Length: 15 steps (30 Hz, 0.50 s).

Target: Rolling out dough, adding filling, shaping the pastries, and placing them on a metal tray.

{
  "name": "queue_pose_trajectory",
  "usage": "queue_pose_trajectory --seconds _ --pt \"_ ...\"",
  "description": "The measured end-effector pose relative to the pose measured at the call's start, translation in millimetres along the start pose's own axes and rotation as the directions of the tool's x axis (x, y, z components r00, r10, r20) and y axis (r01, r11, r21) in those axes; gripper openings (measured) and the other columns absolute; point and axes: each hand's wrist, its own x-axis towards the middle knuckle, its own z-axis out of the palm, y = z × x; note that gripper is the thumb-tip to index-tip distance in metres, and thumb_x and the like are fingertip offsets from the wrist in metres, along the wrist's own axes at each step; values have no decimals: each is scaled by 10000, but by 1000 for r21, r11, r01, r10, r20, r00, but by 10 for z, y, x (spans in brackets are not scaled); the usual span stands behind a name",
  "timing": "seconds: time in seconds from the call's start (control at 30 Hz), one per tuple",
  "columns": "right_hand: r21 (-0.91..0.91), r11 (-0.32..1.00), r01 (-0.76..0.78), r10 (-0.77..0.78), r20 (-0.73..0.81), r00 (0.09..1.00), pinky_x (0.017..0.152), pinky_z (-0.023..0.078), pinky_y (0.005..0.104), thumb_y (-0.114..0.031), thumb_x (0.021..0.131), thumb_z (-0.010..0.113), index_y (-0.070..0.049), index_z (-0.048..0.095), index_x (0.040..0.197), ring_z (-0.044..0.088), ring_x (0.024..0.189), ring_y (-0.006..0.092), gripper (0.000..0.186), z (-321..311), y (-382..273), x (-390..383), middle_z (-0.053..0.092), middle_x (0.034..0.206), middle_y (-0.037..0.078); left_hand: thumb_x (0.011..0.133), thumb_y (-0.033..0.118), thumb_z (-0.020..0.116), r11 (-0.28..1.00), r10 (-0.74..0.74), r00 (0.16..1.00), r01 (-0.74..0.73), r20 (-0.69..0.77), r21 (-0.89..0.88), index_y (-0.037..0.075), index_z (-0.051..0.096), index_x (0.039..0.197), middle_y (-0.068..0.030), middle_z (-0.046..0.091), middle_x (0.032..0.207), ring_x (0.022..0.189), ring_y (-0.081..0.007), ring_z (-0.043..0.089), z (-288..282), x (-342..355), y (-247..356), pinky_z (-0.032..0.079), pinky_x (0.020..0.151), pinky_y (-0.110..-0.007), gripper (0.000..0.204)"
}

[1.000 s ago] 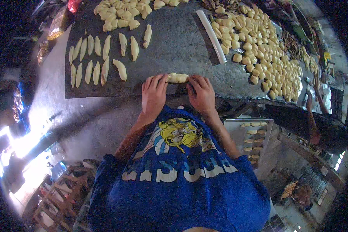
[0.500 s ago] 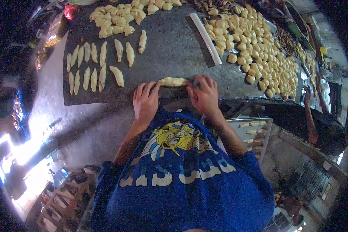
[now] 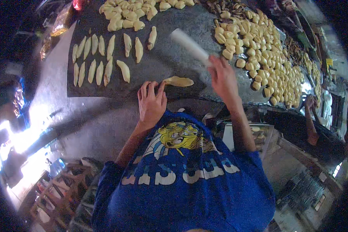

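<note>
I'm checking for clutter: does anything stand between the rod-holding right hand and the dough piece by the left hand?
Nothing visible: only dark tabletop lies between the right hand and the dough piece. The left hand touches its left end.

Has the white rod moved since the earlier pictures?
Yes: the white rod, now at the right hand, has moved left, away from the dough balls.

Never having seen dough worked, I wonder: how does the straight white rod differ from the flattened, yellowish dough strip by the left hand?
The white rod is straight and longer; the dough strip is shorter, tapering leftward. The right hand grips the rod, while the dough strip lies on the dark tabletop by the left hand. Both are elongated.
</note>
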Motion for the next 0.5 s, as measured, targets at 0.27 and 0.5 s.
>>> queue_pose_trajectory --seconds 0.27,0.5 --pt "-394 750 532 -472 246 847 885 431 446 -35 779 594 -115 528 1293 560 995 311 524 351 -105 -370 585 1078 107 816 180 610 1000 -22 984 22 176 5 67 583 1238 -112 500 1005 998 -290 481 -79 -87 -42 400 905 -454 437" --pt "-433 759 485 -395 285 873 892 428 447 -37 751 584 -130 522 1308 556 987 303 569 416 -83 -359 569 1085 106 862 253 597 996 84 989 -82 118 -16 33 404 1407 -125 444 1392 1325 -286 380 -214 25 -177 306 1087 -464 619"
